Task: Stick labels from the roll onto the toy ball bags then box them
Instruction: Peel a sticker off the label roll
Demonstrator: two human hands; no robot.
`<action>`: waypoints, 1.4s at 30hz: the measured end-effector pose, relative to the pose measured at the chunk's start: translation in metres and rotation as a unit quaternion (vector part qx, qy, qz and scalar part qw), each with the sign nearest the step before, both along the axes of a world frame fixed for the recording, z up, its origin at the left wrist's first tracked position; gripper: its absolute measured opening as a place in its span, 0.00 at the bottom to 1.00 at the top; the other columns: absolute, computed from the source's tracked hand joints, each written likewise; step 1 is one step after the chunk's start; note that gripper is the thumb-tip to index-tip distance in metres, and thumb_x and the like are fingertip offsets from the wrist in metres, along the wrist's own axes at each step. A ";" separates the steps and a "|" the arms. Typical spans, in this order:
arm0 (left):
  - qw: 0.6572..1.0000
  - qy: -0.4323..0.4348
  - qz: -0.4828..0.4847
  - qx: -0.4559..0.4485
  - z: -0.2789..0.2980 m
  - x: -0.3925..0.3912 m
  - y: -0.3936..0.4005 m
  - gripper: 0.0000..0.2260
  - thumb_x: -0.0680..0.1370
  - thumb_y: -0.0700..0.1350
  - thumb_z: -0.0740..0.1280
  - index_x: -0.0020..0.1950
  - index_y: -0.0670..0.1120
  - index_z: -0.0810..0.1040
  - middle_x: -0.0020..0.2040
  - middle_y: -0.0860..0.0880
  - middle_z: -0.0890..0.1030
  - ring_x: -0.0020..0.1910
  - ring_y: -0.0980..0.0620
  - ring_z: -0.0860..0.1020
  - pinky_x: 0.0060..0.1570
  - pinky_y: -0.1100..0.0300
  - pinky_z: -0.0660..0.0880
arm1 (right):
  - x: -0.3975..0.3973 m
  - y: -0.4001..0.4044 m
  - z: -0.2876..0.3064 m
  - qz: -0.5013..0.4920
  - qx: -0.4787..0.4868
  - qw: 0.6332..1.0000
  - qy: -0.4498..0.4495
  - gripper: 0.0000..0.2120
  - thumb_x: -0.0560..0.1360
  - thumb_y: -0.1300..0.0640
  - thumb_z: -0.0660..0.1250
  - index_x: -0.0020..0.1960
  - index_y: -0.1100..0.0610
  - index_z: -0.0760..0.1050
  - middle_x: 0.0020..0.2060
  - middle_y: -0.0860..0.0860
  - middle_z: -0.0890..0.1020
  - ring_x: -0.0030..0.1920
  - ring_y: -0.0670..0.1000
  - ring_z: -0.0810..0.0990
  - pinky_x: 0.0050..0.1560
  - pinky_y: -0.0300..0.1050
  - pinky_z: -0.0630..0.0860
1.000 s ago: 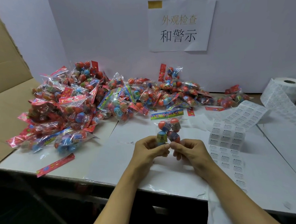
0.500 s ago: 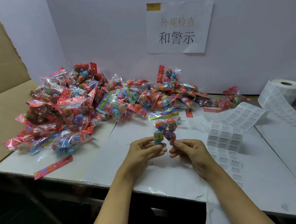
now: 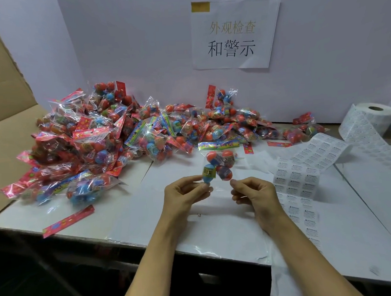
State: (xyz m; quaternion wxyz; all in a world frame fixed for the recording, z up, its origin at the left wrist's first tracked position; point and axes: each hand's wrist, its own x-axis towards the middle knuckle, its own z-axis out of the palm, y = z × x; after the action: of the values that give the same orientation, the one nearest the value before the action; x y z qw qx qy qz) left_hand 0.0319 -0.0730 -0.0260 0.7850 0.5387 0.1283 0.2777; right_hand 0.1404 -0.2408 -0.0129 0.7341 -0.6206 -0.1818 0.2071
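A clear toy ball bag point(image 3: 219, 162) with red and blue balls and a colourful header card stands upright over the white table point(image 3: 218, 227). My left hand point(image 3: 184, 195) pinches its bottom edge under the blue ball. My right hand point(image 3: 255, 194) pinches the bottom right corner, fingertips just below a red ball. The label roll point(image 3: 373, 117) sits at the far right, and its strip of white warning labels point(image 3: 306, 163) unwinds toward my right hand.
A large pile of toy ball bags point(image 3: 110, 140) covers the table's left and back. An open cardboard box point(image 3: 1, 138) stands at the left. A loose red header card point(image 3: 67, 221) lies near the front edge. A paper sign point(image 3: 233, 34) hangs on the white back wall.
My two hands, which pinched the bag's bottom close together, have moved apart, spreading the plastic edge between them. The bag stays upright.
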 end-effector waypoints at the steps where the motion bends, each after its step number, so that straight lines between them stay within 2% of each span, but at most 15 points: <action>1: 1.000 -0.007 -0.008 -0.006 0.000 0.000 0.000 0.16 0.69 0.39 0.77 0.56 0.40 0.85 0.48 0.36 0.87 0.48 0.38 0.87 0.48 0.56 0.83 | 0.000 0.000 0.001 0.002 0.003 1.000 0.006 0.11 0.63 0.49 0.79 0.38 0.56 0.86 0.34 0.57 0.85 0.33 0.51 0.83 0.34 0.39 0.79; 7: 0.999 -0.007 -0.031 -0.025 0.001 0.000 -0.001 0.13 0.74 0.34 0.73 0.59 0.38 0.83 0.52 0.37 0.86 0.50 0.39 0.87 0.49 0.57 0.83 | 0.002 -0.001 -0.001 0.026 0.022 0.999 0.038 0.04 0.73 0.58 0.74 0.42 0.56 0.87 0.35 0.55 0.84 0.34 0.50 0.82 0.35 0.38 0.78; 11: 0.999 0.001 -0.035 -0.036 0.000 -0.001 0.000 0.12 0.77 0.30 0.69 0.60 0.36 0.82 0.52 0.36 0.86 0.50 0.40 0.87 0.49 0.58 0.82 | 0.004 -0.002 -0.002 0.027 0.041 0.997 0.067 0.11 0.79 0.63 0.66 0.43 0.60 0.86 0.36 0.56 0.83 0.34 0.50 0.81 0.36 0.39 0.77; 13: 0.998 0.001 -0.028 -0.054 0.001 -0.002 0.000 0.12 0.76 0.31 0.71 0.60 0.36 0.82 0.51 0.35 0.86 0.50 0.40 0.87 0.48 0.59 0.82 | 0.008 -0.003 -0.001 -0.009 0.076 0.992 0.105 0.10 0.80 0.62 0.64 0.45 0.62 0.84 0.35 0.56 0.82 0.33 0.50 0.80 0.34 0.39 0.77; 15: 0.998 0.000 -0.034 -0.057 0.000 -0.003 -0.001 0.13 0.73 0.34 0.74 0.57 0.37 0.83 0.50 0.35 0.86 0.49 0.40 0.87 0.48 0.58 0.83 | 0.010 -0.004 -0.002 -0.038 0.107 0.984 0.137 0.12 0.81 0.55 0.65 0.48 0.63 0.82 0.35 0.55 0.81 0.32 0.49 0.79 0.33 0.39 0.77; 17: 0.998 0.011 -0.053 -0.035 -0.002 -0.004 -0.004 0.11 0.73 0.34 0.74 0.54 0.38 0.85 0.48 0.34 0.86 0.47 0.40 0.87 0.48 0.57 0.83 | 0.010 -0.002 -0.003 -0.024 0.088 0.990 0.109 0.20 0.78 0.45 0.66 0.51 0.63 0.82 0.38 0.55 0.85 0.35 0.49 0.82 0.34 0.39 0.77; 19: 0.997 0.021 -0.065 -0.017 -0.005 -0.003 -0.006 0.09 0.75 0.31 0.73 0.52 0.39 0.85 0.48 0.34 0.86 0.46 0.39 0.87 0.47 0.57 0.83 | 0.005 0.001 -0.006 0.001 0.031 0.999 0.039 0.24 0.73 0.40 0.68 0.53 0.60 0.83 0.44 0.55 0.87 0.41 0.48 0.85 0.38 0.39 0.77; 22: 0.996 0.033 -0.082 0.008 -0.004 -0.002 -0.005 0.10 0.73 0.34 0.76 0.54 0.39 0.84 0.48 0.34 0.86 0.48 0.37 0.86 0.47 0.54 0.83 | 0.003 0.002 -0.008 -0.010 0.009 1.000 0.005 0.20 0.68 0.45 0.73 0.53 0.57 0.84 0.46 0.55 0.88 0.43 0.47 0.85 0.44 0.43 0.76; 24: 0.995 0.051 -0.078 0.037 -0.002 -0.002 -0.006 0.17 0.73 0.40 0.78 0.60 0.42 0.82 0.48 0.37 0.87 0.49 0.38 0.86 0.47 0.53 0.83 | 0.005 0.000 -0.009 -0.008 0.026 1.000 0.015 0.18 0.67 0.46 0.75 0.52 0.57 0.84 0.45 0.56 0.88 0.43 0.48 0.85 0.43 0.42 0.76; 26: 0.996 0.066 -0.049 0.021 0.001 0.000 -0.008 0.22 0.71 0.48 0.77 0.63 0.44 0.80 0.48 0.40 0.87 0.47 0.41 0.86 0.45 0.52 0.83 | 0.004 -0.001 -0.009 0.006 0.033 0.999 0.014 0.17 0.67 0.47 0.76 0.50 0.57 0.85 0.45 0.57 0.87 0.43 0.49 0.85 0.41 0.40 0.76; 31: 0.997 0.059 -0.043 0.001 0.004 0.001 -0.008 0.16 0.72 0.57 0.75 0.52 0.46 0.86 0.51 0.42 0.87 0.49 0.44 0.86 0.43 0.54 0.82 | -0.005 0.000 -0.007 0.071 -0.024 0.996 -0.049 0.11 0.68 0.50 0.76 0.48 0.52 0.86 0.41 0.55 0.87 0.38 0.46 0.83 0.36 0.35 0.74; 34: 0.997 0.061 -0.046 0.020 0.001 0.001 -0.008 0.13 0.74 0.53 0.75 0.53 0.46 0.87 0.52 0.39 0.86 0.53 0.41 0.85 0.54 0.41 0.83 | -0.009 -0.001 -0.005 0.097 -0.057 0.991 -0.077 0.13 0.67 0.48 0.77 0.47 0.54 0.85 0.41 0.55 0.87 0.38 0.47 0.83 0.35 0.36 0.75; 36: 0.997 0.056 -0.051 0.023 0.000 0.000 -0.008 0.11 0.75 0.49 0.76 0.53 0.44 0.87 0.53 0.38 0.86 0.55 0.39 0.84 0.61 0.37 0.79 | -0.011 -0.001 -0.003 0.103 -0.065 0.989 -0.083 0.13 0.67 0.45 0.78 0.46 0.53 0.85 0.38 0.51 0.87 0.37 0.46 0.82 0.36 0.36 0.76; 39: 0.995 0.067 -0.061 0.045 0.003 -0.003 -0.010 0.12 0.75 0.49 0.76 0.54 0.43 0.87 0.53 0.39 0.86 0.56 0.38 0.84 0.60 0.40 0.80 | -0.009 -0.001 -0.004 0.088 -0.054 0.992 -0.074 0.15 0.70 0.41 0.75 0.45 0.52 0.85 0.37 0.49 0.85 0.38 0.45 0.81 0.40 0.40 0.78; 42: 0.989 0.077 -0.078 0.095 0.004 -0.007 -0.012 0.13 0.77 0.49 0.75 0.57 0.43 0.86 0.53 0.41 0.87 0.56 0.41 0.85 0.58 0.47 0.82 | -0.009 0.000 -0.005 0.096 -0.054 0.991 -0.080 0.16 0.72 0.41 0.72 0.44 0.53 0.85 0.37 0.51 0.85 0.39 0.46 0.81 0.42 0.41 0.78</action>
State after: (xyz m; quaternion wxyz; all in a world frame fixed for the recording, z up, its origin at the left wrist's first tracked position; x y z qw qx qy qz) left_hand 0.0244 -0.0852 -0.0218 0.7373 0.6389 0.1193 0.1843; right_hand 0.1313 -0.2407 -0.0179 0.6593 -0.6537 -0.2872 0.2353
